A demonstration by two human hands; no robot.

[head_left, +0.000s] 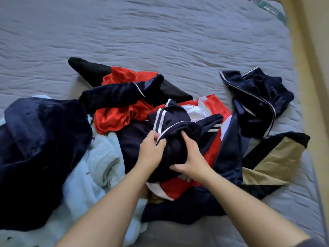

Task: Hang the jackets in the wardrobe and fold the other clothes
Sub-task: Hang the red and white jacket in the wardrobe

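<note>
**Both hands lift a navy striped garment from the pile**

In the centre of the frame, the left hand (pixel 151 150) pinches the white-trimmed edge of a navy blue track garment with white stripes (pixel 170 125), fingers closed on the fabric. The right hand (pixel 190 157) grips the same garment from the lower right, thumb spread under a bunched fold. The garment sits on top of a tangled heap on a grey quilted mattress (pixel 160 32).

Around it lie the other clothes: a red and white sports top (pixel 211 106) just behind and under the held piece, a crumpled red shiny garment (pixel 115 120) to the left of centre, a dark navy fleece (pixel 41 139) at the left edge, a pale blue fluffy garment (pixel 99 166) in the lower left, a navy garment with white piping (pixel 258 98) set apart at the right, and a tan and black piece (pixel 274 157) at the lower right. No wardrobe shows in this view.

Judging by the grip, the step in hand is sorting: pulling one piece free of the heap to see what it is. Whether it is a jacket or trousers cannot be told while it is bunched. The next move likely calls for lifting it clear of the red top beneath, shaking it open, and finding the collar or waistband before choosing to hang or fold.
</note>
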